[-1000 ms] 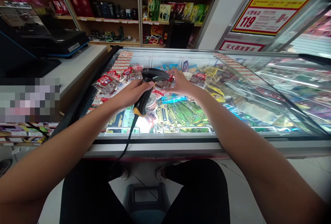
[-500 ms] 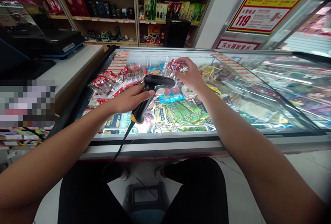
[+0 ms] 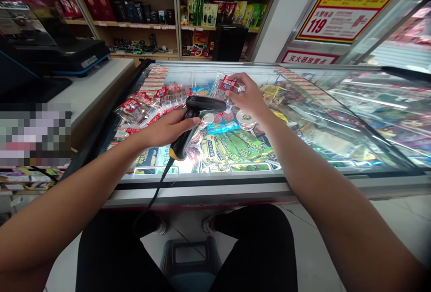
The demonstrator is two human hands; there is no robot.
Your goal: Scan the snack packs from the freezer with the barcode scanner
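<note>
Over the middle of the freezer chest (image 3: 235,189), a clear snack packet (image 3: 224,86) with a red label is held up in the right hand (image 3: 251,99) – that grip is clamped on the packet's right end, fingers curled round it. Just beside it, to the left and a little lower, the black head of a barcode scanner (image 3: 204,103) points toward the packet; the two are close, and whether they touch cannot be told. The left hand (image 3: 168,128) has its grip closed round the scanner's handle, thumb laid along the top, with the orange butt sticking out below. A black cable (image 3: 158,191) runs from the butt down across the freezer's front rim.

Below the hands lie more goods – red-labelled clear packets (image 3: 138,110) to the left, green packs (image 3: 240,144) near the front, a round tub (image 3: 245,120) just under the right wrist. A white counter (image 3: 94,87) stands to the left of the freezer and carries a black machine (image 3: 67,54). Wooden shelves (image 3: 175,27) of boxes line the back wall, and a red and yellow sign (image 3: 340,13) hangs at the upper right
</note>
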